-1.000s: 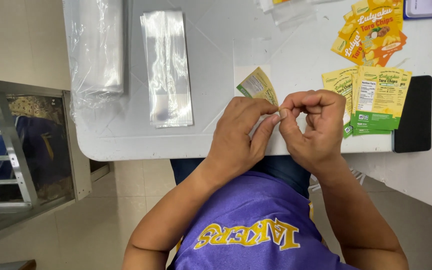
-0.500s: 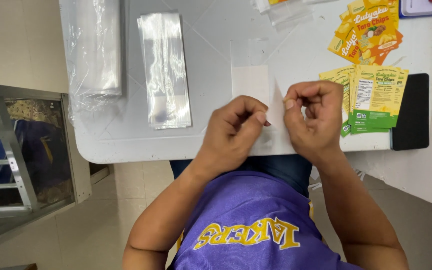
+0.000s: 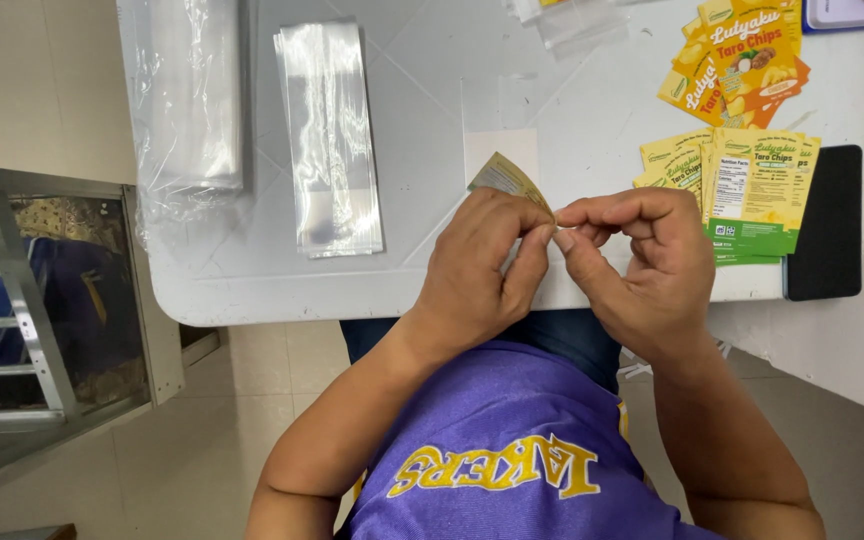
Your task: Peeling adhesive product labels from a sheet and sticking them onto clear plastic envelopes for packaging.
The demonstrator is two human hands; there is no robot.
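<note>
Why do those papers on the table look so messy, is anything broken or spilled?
Nothing looks broken or spilled. The orange labels and the yellow-green labels lie fanned, not squared up. The left hand and right hand pinch one label, and it bends upward.

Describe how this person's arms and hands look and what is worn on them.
Both arms are bare from the shoulder down: the purple top is sleeveless, with gold block lettering across the chest. The left hand and right hand wear no gloves, and no ring, watch or bracelet shows on either. The fingernails are short and unpainted. Dark blue trousers show below the top.
</note>
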